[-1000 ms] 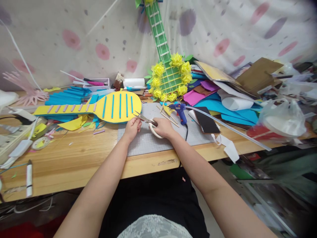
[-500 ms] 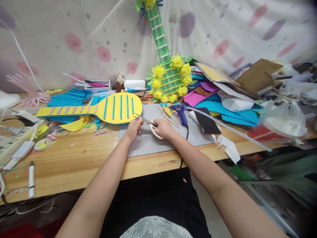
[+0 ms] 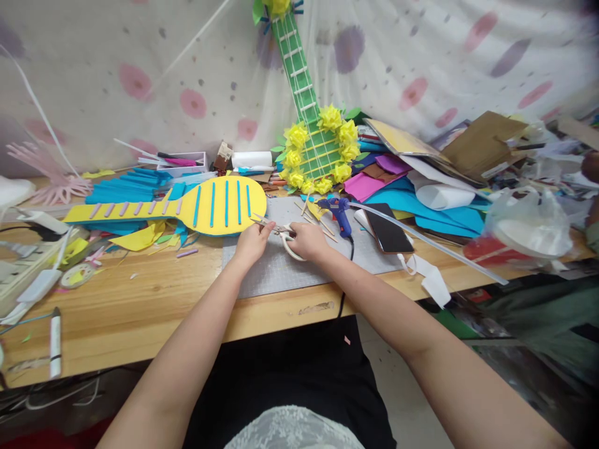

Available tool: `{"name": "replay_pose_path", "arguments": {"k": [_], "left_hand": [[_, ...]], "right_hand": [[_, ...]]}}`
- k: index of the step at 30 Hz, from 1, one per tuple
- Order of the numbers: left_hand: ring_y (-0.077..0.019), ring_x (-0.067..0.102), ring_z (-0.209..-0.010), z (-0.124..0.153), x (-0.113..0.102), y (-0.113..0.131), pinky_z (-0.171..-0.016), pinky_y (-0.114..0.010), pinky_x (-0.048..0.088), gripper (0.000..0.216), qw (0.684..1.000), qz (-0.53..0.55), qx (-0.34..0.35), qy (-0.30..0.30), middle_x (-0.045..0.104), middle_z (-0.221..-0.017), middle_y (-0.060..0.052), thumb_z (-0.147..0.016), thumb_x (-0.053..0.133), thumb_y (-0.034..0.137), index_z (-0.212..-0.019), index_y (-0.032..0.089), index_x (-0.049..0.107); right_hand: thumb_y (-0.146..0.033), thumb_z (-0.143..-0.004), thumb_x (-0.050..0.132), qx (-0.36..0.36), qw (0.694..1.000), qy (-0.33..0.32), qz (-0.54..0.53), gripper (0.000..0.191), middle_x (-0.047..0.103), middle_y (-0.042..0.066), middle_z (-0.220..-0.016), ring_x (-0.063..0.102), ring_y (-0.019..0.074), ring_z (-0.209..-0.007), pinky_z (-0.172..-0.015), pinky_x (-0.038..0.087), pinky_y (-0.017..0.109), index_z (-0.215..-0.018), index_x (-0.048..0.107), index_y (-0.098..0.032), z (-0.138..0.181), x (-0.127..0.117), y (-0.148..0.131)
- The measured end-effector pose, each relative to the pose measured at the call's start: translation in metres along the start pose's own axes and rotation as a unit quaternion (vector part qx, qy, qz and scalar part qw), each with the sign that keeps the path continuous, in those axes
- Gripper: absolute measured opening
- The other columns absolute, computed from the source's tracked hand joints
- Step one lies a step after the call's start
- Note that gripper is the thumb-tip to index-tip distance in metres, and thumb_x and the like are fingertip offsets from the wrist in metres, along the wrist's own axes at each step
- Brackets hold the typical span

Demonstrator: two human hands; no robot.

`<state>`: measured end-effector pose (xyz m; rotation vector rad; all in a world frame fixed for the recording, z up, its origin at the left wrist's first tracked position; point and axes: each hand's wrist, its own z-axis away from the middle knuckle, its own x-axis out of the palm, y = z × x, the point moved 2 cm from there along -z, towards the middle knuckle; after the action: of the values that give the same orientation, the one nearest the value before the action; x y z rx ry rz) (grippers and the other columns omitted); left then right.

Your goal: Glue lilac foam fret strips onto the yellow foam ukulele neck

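Note:
My right hand (image 3: pixel 309 241) is closed round the white handles of a pair of scissors (image 3: pixel 294 248), whose metal blades point left. Close to the blades, my left hand (image 3: pixel 253 242) is closed in a pinch; whatever lies between its fingers is too small to make out. Both hands are over a grey cutting mat (image 3: pixel 266 277). Just beyond the left hand lies a yellow paper guitar (image 3: pixel 219 206) with blue strips on its body and pale purple strips along its neck.
A green paper guitar (image 3: pixel 306 100) with yellow flowers leans at the back. Right of my hands are a blue glue gun (image 3: pixel 339 215), a phone (image 3: pixel 388 227) and stacked coloured paper (image 3: pixel 449 218). A power strip (image 3: pixel 28 274) and a white marker (image 3: pixel 55 343) lie left.
My left hand has turned slightly, and its thumb now reaches nearer the scissor blades. The scissors stay in my right hand. The whole view has shifted a little.

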<state>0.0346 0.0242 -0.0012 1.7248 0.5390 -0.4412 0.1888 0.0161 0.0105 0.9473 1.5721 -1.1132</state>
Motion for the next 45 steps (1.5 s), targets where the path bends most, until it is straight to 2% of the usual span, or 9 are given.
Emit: {"name": "replay_pose_path", "arguments": {"k": [5,7,10,15,20,25,30,39,45], "left_hand": [[-0.0094,0.042,-0.046,0.005,0.004,-0.006,-0.047,-0.023,0.039,0.032,0.984,0.174,0.012,-0.045,0.039,-0.052,0.004,-0.078,0.049,0.044,-0.061,0.019,0.040],[-0.0084,0.044,-0.048,0.005,0.006,-0.009,-0.052,-0.023,0.044,0.027,0.972,0.232,0.025,-0.035,0.044,-0.057,0.004,-0.080,0.048,0.043,-0.068,0.019,0.045],[-0.0068,0.043,-0.047,0.005,0.008,-0.013,-0.054,-0.024,0.048,0.023,0.965,0.262,0.017,-0.001,0.048,-0.061,0.003,-0.079,0.049,0.040,-0.076,0.017,0.050],[-0.0067,0.038,-0.045,0.008,0.012,-0.012,-0.053,-0.025,0.049,0.021,0.953,0.304,-0.002,-0.017,0.041,-0.056,0.005,-0.078,0.052,0.038,-0.075,0.017,0.050],[-0.0069,0.038,-0.050,0.011,0.012,-0.010,-0.054,-0.025,0.049,0.027,0.949,0.314,0.009,-0.025,0.039,-0.058,0.004,-0.078,0.052,0.041,-0.067,0.017,0.046],[-0.0074,0.041,-0.050,0.011,0.011,-0.013,-0.054,-0.025,0.048,0.028,0.950,0.312,0.008,-0.023,0.038,-0.058,0.004,-0.080,0.049,0.041,-0.065,0.018,0.046],[-0.0069,0.044,-0.047,0.010,0.012,-0.018,-0.052,-0.024,0.047,0.025,0.948,0.318,0.000,-0.015,0.039,-0.058,0.005,-0.080,0.050,0.037,-0.065,0.017,0.045],[-0.0085,0.047,-0.050,0.004,0.011,-0.021,-0.055,-0.025,0.046,0.025,0.966,0.257,0.023,0.005,0.041,-0.057,0.004,-0.082,0.045,0.033,-0.062,0.018,0.043],[-0.0101,0.046,-0.048,0.000,0.017,-0.023,-0.052,-0.024,0.043,0.019,0.975,0.218,0.009,0.026,0.043,-0.054,0.003,-0.082,0.043,0.029,-0.067,0.018,0.048]], "right_hand": [[-0.044,-0.079,0.045,-0.015,0.998,-0.052,-0.036,0.032,0.067,0.006,-0.079,0.057,0.0163,-0.069,-0.055,0.029,0.024,-0.080,0.063,-0.018,-0.005,-0.005,0.010],[-0.042,-0.079,0.045,-0.027,0.997,-0.064,-0.039,0.030,0.067,0.005,-0.078,0.056,0.0157,-0.069,-0.055,0.029,0.023,-0.080,0.063,-0.018,-0.006,-0.007,0.014],[-0.039,-0.078,0.047,-0.043,0.996,-0.067,-0.030,0.026,0.066,0.006,-0.079,0.056,0.0160,-0.070,-0.056,0.028,0.023,-0.081,0.062,-0.018,-0.005,-0.010,0.017],[-0.041,-0.079,0.050,-0.099,0.992,-0.070,-0.027,0.030,0.064,0.009,-0.088,0.055,0.0167,-0.077,-0.062,0.031,0.023,-0.088,0.059,-0.014,-0.007,-0.006,0.012],[-0.040,-0.080,0.052,-0.141,0.988,-0.063,-0.023,0.032,0.062,0.011,-0.096,0.053,0.0185,-0.089,-0.074,0.034,0.025,-0.094,0.058,-0.012,-0.010,-0.008,0.003],[-0.036,-0.082,0.048,-0.134,0.988,-0.079,-0.018,0.029,0.062,0.012,-0.097,0.055,0.0187,-0.088,-0.073,0.035,0.025,-0.096,0.057,-0.012,-0.009,-0.012,-0.004],[-0.033,-0.081,0.047,-0.147,0.987,-0.053,0.028,0.030,0.061,0.014,-0.100,0.054,0.0208,-0.091,-0.077,0.035,0.027,-0.098,0.057,-0.010,-0.011,-0.013,-0.006],[-0.036,-0.083,0.044,-0.098,0.992,-0.084,0.012,0.030,0.065,0.012,-0.094,0.057,0.0190,-0.081,-0.064,0.033,0.025,-0.092,0.060,-0.012,-0.016,-0.013,-0.009],[-0.043,-0.084,0.042,-0.081,0.994,-0.074,0.029,0.037,0.067,0.012,-0.093,0.060,0.0198,-0.080,-0.064,0.034,0.025,-0.092,0.063,-0.014,-0.020,-0.011,0.000]]}}
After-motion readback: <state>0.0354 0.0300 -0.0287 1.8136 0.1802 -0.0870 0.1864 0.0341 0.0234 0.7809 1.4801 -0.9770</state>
